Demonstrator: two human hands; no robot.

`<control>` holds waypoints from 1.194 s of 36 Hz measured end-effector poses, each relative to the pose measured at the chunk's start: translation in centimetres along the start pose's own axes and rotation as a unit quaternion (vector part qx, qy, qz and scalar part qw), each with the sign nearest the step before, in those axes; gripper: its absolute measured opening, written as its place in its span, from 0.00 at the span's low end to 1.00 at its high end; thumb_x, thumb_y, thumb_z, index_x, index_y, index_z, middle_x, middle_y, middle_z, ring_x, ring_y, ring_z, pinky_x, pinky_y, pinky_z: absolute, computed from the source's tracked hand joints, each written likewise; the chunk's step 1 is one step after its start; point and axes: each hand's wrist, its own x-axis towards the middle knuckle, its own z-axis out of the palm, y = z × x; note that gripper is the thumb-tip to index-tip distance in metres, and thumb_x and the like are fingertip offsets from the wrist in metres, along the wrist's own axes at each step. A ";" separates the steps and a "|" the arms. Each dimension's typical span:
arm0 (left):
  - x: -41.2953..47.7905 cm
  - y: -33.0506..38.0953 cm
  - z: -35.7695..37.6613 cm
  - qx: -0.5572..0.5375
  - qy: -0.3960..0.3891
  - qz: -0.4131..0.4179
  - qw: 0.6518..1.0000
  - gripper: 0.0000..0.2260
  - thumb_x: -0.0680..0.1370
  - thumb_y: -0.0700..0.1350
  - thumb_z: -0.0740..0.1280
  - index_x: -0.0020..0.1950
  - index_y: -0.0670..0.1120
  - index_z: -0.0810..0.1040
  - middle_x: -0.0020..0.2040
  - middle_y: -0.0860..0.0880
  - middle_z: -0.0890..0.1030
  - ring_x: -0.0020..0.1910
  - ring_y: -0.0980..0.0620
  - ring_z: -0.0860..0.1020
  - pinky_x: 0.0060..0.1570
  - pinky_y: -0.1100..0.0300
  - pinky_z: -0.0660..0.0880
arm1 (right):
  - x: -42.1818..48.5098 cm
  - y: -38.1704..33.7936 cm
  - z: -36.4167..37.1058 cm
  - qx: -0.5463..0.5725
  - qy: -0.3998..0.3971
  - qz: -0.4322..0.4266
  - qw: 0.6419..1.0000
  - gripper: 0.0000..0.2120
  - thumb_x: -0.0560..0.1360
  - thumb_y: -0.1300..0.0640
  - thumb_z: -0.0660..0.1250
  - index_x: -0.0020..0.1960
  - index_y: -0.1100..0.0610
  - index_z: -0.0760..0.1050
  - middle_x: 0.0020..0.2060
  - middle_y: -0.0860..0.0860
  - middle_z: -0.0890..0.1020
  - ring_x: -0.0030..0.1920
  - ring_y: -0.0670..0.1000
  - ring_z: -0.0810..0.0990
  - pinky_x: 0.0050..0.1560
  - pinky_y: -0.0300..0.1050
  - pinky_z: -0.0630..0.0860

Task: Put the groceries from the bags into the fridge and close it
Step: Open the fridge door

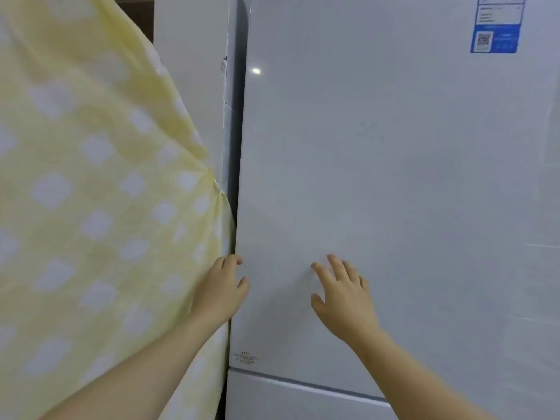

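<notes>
Left hand (222, 286) curls its fingers round the left edge of the fridge door (394, 177); right hand (342, 295) presses it, fingers spread. Closing may pinch them or trap the yellow cloth (91, 192).

Left grip (222, 287), right grip (342, 295) on fridge (394, 177)

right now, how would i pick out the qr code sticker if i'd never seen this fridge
Take the big white fridge door and go to its upper right corner. The sticker sits there, the only blue patch on the door, unlike the tiny grey print low by its left edge.
</notes>
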 end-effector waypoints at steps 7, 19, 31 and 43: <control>3.1 -1.1 2.7 -0.121 0.019 -0.032 0.992 0.26 0.76 0.43 0.63 0.72 0.43 0.58 0.68 0.45 0.67 0.61 0.46 0.72 0.52 0.58 0.71 | 4.0 -0.6 4.3 -0.077 0.183 -0.029 0.980 0.29 0.55 0.56 0.79 0.56 0.51 0.77 0.63 0.57 0.76 0.63 0.62 0.69 0.55 0.59 0.74; 4.3 -1.0 4.0 -0.233 0.026 -0.130 0.963 0.15 0.79 0.49 0.61 0.61 0.41 0.70 0.60 0.43 0.76 0.57 0.43 0.75 0.52 0.55 0.72 | 4.0 -0.7 5.0 -0.083 0.212 -0.032 0.973 0.40 0.52 0.60 0.77 0.62 0.49 0.69 0.66 0.56 0.72 0.66 0.61 0.63 0.61 0.57 0.58; 1.3 -0.5 1.5 -0.204 0.007 -0.128 0.971 0.15 0.79 0.48 0.62 0.61 0.40 0.71 0.60 0.42 0.77 0.57 0.43 0.76 0.56 0.51 0.73 | 0.7 -1.3 1.7 -0.014 0.069 -0.047 0.996 0.31 0.76 0.57 0.58 0.75 0.45 0.50 0.76 0.50 0.39 0.74 0.56 0.34 0.71 0.59 0.40; -10.4 2.7 -4.3 -0.149 0.044 -0.102 0.983 0.11 0.79 0.46 0.62 0.57 0.41 0.72 0.55 0.43 0.78 0.52 0.44 0.76 0.50 0.54 0.72 | -9.1 -3.1 -2.9 0.094 0.023 -0.029 0.995 0.31 0.77 0.50 0.57 0.74 0.42 0.44 0.75 0.50 0.35 0.75 0.57 0.37 0.72 0.55 0.46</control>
